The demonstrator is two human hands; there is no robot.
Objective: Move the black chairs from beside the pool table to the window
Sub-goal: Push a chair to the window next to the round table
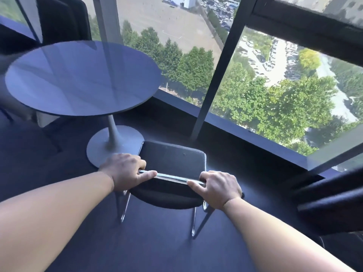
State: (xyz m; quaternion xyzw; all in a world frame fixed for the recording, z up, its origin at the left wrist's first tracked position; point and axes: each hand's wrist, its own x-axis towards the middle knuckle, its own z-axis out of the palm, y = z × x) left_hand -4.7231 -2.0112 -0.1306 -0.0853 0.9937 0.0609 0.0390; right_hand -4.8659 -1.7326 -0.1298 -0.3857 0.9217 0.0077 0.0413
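Left grip and right grip clasp black chrome-framed chair.

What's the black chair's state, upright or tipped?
Upright: black chair seat faces up, chrome legs point down. Left hand and right hand grip its backrest top. Feet touching the floor: cannot tell.

A round pedestal table stands on the dark floor beside the bright, dark-framed window.
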